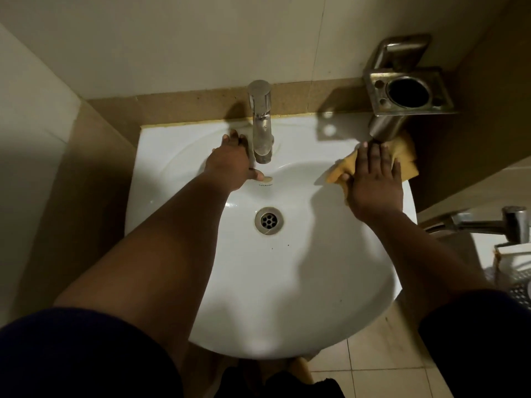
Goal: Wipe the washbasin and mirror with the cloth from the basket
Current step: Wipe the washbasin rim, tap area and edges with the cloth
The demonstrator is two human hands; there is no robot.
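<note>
The white washbasin [287, 282] fills the middle of the view, with a steel drain [269, 220] in its bowl. My right hand [373, 179] lies flat, fingers spread, pressing a yellow cloth [402, 152] onto the basin's back right ledge. My left hand [232, 162] rests on the back rim just left of the chrome tap [261, 122], fingers spread, thumb near the spout, holding nothing. The mirror is out of view.
A steel wall-mounted cup holder [408, 91] hangs just above the cloth and my right fingertips. A beige tiled wall stands behind the basin. At the right edge are a chrome fitting [494, 222] and a perforated basket [517, 288]. Tiled floor lies below.
</note>
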